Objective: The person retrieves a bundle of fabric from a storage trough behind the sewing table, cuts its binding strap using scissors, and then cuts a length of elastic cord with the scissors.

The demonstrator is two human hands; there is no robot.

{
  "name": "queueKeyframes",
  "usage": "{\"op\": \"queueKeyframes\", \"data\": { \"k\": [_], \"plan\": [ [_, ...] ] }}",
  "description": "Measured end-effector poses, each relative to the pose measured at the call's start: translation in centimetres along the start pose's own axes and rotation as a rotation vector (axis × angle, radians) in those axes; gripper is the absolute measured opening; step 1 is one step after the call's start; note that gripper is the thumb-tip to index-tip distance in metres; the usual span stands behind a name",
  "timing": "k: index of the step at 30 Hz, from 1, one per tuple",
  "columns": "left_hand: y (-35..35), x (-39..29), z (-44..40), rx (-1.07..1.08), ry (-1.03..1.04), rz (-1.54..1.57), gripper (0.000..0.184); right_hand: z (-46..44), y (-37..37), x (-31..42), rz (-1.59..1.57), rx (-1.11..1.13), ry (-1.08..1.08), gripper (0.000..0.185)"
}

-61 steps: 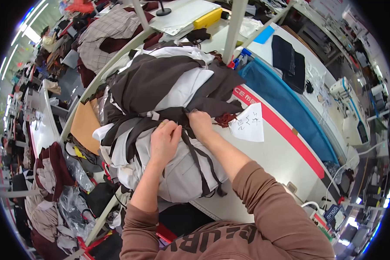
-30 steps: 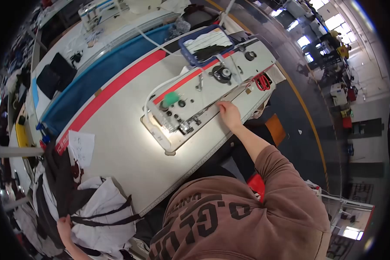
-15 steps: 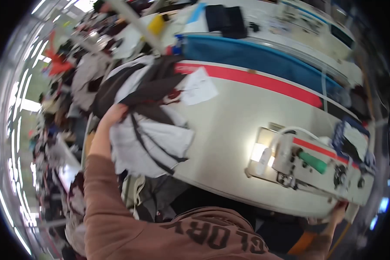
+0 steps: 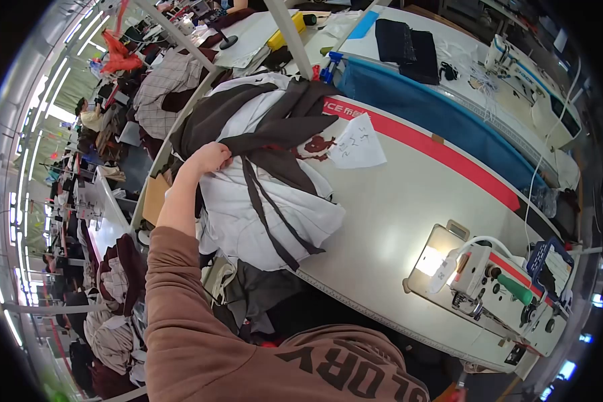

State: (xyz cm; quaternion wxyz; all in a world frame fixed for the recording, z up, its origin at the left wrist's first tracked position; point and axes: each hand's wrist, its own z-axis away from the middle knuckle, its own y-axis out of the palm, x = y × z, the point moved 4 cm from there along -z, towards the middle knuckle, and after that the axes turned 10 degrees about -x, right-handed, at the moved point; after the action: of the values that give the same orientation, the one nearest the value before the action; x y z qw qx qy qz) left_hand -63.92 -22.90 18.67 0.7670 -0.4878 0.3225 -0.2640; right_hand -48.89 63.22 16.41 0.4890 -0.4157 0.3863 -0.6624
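Note:
My left hand (image 4: 212, 157) is closed on the edge of a dark brown fabric strip (image 4: 264, 137) at the left end of the sewing table. That strip lies across a heap of dark brown and white cloth pieces (image 4: 268, 214). Two narrow dark strips hang down over the white cloth. Beside the heap lie a white paper slip (image 4: 358, 143) with handwriting and a small dark red piece (image 4: 317, 145). What seems to be my right hand (image 4: 451, 394) barely shows at the bottom edge, below the table; its fingers cannot be made out.
A sewing machine (image 4: 502, 288) with a lit lamp and green handle stands at the table's right. A blue cloth trough (image 4: 429, 114) runs behind the red-striped table (image 4: 382, 228). Beyond it are another machine (image 4: 536, 87) and folded dark cloth (image 4: 409, 50). Garment piles (image 4: 114, 335) fill the left.
The view has shifted, so table and cloth sit farther right and lower. My right hand has left the machine's right end and dropped to the bottom edge. My left hand still grips the dark strip.

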Motion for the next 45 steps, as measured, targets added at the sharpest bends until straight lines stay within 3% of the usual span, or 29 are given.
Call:
{"op": "queueKeyframes", "data": {
  "k": [3, 5, 7, 11, 13, 15, 18, 20, 33, 45],
  "plan": [
    [-0.2, -0.1, 0.5, 0.022, -0.047, 0.238, 0.038, -0.9, 2.5, 8.8, -0.113, 0.007, -0.331, 0.043],
    [-0.2, 0.2, 0.5, 0.041, -0.102, 0.338, 0.046, -3.4, 3.4, 14.4, -0.332, 0.159, -0.413, 0.066],
    [-0.1, 0.5, 0.3, 0.066, -0.132, 0.466, 0.051, -6.3, 3.7, 21.1, -0.401, 0.2, -0.435, 0.065],
    [-0.1, 0.9, 0.0, 0.132, -0.13, 0.573, 0.059, -9.9, 3.1, 38.5, -0.79, 0.567, -0.585, 0.074],
    [0.0, 1.4, -0.2, 0.14, -0.12, 0.627, 0.063, -10.8, 4.2, 46.5, -0.91, 0.745, -0.705, 0.066],
    [0.1, 1.2, -0.1, 0.155, -0.099, 0.65, 0.068, -10.1, 3.9, 53.9, -0.957, 1.02, -0.6, 0.056],
    [-0.2, 1.0, 0.3, 0.146, -0.108, 0.674, 0.073, -9.9, 6.5, 60.8, -0.938, 1.152, -0.58, 0.053],
    [-0.3, 1.0, 0.5, 0.148, -0.101, 0.689, 0.074, -9.5, 8.5, 63.2, -1.013, 1.284, -0.483, 0.056],
    [0.0, 1.2, 0.3, 0.167, -0.103, 0.723, 0.078, -9.5, 11.5, 66.7, -0.999, 1.292, -0.418, 0.057],
    [0.6, 2.0, -0.1, 0.128, -0.149, 0.843, 0.074, -9.4, 12.0, 66.8, -1.186, 0.971, -0.613, 0.033]
  ]
}}
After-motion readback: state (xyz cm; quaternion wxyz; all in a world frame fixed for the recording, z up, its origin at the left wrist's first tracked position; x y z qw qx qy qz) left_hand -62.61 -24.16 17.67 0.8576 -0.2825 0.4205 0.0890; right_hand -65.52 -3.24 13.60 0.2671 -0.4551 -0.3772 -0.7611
